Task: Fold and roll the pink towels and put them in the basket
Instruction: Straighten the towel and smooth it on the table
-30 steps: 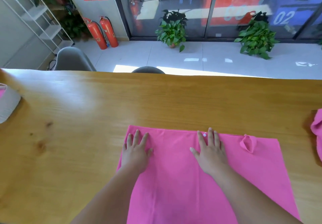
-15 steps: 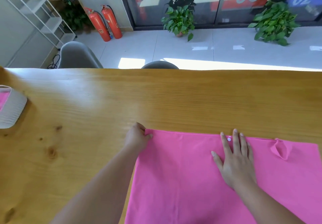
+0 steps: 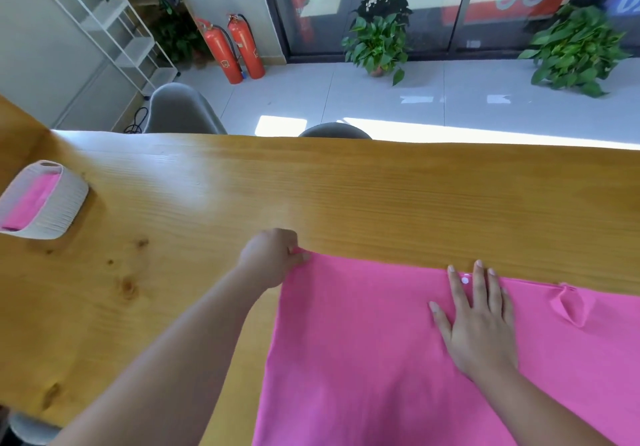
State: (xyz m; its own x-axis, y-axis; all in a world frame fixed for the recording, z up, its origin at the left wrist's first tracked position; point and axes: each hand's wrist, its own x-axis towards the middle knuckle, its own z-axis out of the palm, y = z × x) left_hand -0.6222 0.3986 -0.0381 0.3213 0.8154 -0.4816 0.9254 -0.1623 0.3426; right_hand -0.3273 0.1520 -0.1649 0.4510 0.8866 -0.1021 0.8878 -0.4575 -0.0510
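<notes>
Status: pink cloth (image 3: 29, 203), likely a finished towel, already sits in the basket (image 3: 69, 210) at 9 o'clock on the counter (image 3: 381, 196). The pink towel (image 3: 363, 359) at 5 o'clock lies spread flat, not yet folded or rolled, so we judge most of this piece's work is left. Our left grip (image 3: 273, 258) pinches its far-left corner and our right grip (image 3: 478, 327) lies flat on it near the far edge, fingers straight, holding nothing; the cloth looks thin, smooth, bright pink, with a hanging loop (image 3: 571, 307) around 3 o'clock.
</notes>
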